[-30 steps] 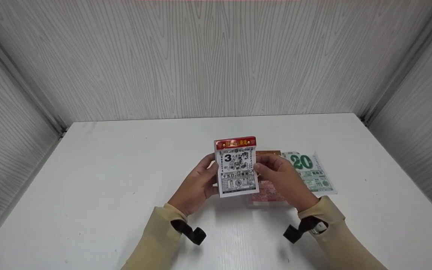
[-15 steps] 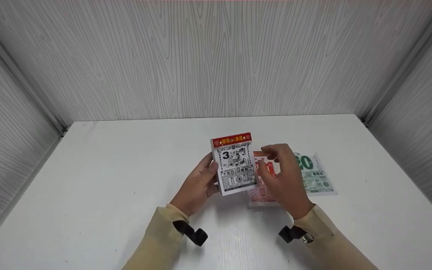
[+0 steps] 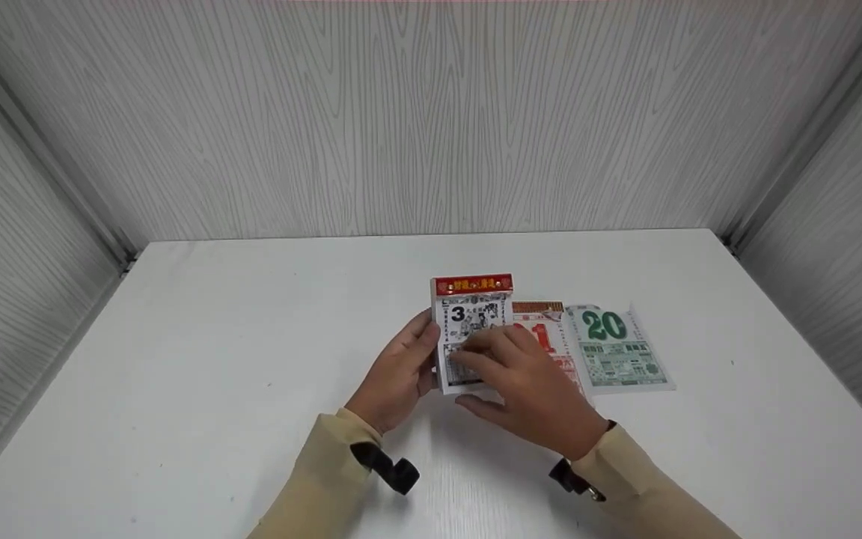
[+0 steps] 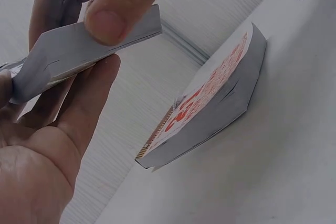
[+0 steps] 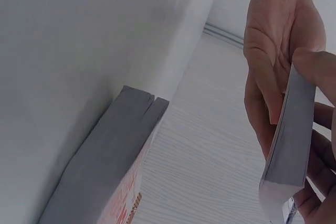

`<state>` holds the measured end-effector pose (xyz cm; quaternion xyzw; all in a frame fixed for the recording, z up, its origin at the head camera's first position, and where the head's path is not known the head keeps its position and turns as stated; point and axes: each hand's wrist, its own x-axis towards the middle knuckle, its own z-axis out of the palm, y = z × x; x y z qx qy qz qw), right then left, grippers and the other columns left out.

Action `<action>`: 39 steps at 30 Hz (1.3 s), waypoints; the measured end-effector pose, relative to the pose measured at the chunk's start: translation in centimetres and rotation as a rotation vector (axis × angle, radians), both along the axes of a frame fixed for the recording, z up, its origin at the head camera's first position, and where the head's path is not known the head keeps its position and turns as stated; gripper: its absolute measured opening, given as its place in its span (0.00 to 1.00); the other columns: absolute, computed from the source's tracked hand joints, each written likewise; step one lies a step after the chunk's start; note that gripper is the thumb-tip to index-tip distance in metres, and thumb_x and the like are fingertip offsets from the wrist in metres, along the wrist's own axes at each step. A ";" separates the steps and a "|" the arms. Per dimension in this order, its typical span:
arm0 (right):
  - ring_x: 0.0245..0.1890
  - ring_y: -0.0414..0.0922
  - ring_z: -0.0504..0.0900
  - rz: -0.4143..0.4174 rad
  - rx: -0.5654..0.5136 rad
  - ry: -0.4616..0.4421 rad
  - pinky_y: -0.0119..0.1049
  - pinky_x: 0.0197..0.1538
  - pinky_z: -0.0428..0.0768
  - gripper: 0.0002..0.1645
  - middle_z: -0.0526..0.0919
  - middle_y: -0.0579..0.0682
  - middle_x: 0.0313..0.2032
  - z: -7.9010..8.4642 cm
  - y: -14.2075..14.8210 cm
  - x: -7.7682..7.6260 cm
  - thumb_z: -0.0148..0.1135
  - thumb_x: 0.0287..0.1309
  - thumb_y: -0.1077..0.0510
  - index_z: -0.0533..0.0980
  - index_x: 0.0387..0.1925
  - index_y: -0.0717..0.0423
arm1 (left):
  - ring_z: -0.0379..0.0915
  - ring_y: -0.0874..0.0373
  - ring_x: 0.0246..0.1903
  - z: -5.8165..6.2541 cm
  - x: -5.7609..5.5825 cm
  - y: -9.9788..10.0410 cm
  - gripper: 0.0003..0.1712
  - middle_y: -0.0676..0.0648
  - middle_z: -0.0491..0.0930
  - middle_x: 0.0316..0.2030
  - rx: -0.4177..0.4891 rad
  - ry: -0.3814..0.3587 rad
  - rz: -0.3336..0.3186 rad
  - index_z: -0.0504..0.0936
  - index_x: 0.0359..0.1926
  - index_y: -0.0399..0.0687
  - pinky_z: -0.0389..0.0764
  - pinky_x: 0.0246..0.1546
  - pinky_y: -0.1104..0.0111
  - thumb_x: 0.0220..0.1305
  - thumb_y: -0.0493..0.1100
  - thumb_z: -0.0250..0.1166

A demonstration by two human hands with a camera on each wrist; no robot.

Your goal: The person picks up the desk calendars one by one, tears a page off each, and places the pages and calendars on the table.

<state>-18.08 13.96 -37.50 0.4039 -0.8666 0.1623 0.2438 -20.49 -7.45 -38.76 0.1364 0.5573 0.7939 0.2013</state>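
Note:
A small tear-off calendar pad (image 3: 476, 314), with a red header strip and a black "3" on its page, is held up off the table. My left hand (image 3: 393, 367) grips its left edge, thumb toward the front and fingers behind, as the left wrist view shows the left palm (image 4: 42, 156) beneath the pad. Across the lower half of the page lies my right hand (image 3: 528, 385), fingers loosely bent and thumb spread apart near the bottom edge. Its fingers hide part of the print; whether they press the paper I cannot tell.
A thick calendar pad with red print (image 3: 547, 333) lies on the white table (image 3: 214, 389), partly behind the right hand. Right of it is another pad with a green "20" (image 3: 618, 348). Wood-grain panels (image 3: 416, 120) stand at the back and sides.
My right hand let go of the small pad's right edge, then moved left and down over its lower page. The pad tilted briefly and straightened; my left hand kept its grip.

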 end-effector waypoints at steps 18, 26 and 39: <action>0.50 0.43 0.78 0.078 -0.171 -0.052 0.37 0.53 0.80 0.11 0.82 0.46 0.49 0.1 -0.4 0.0 0.74 0.60 0.62 0.87 0.44 0.52 | 0.74 0.48 0.65 0.0 -0.2 -0.1 0.32 0.43 0.70 0.71 0.025 0.007 0.015 0.53 0.82 0.58 0.83 0.56 0.61 0.84 0.55 0.45; 0.49 0.43 0.78 0.128 -0.385 -0.225 0.29 0.47 0.85 0.09 0.80 0.47 0.48 0.2 -0.2 0.1 0.75 0.57 0.67 0.84 0.38 0.56 | 0.73 0.48 0.67 -0.1 -0.2 0.1 0.32 0.42 0.69 0.72 0.059 -0.005 0.005 0.51 0.82 0.56 0.81 0.60 0.60 0.84 0.54 0.44; 0.36 0.42 0.78 0.132 -0.611 -0.438 0.36 0.39 0.78 0.07 0.82 0.42 0.38 1.4 0.3 -0.3 0.71 0.64 0.63 0.79 0.38 0.50 | 0.76 0.48 0.63 -0.5 -0.3 0.1 0.38 0.43 0.73 0.70 -0.009 0.056 0.028 0.53 0.81 0.53 0.82 0.58 0.59 0.75 0.39 0.56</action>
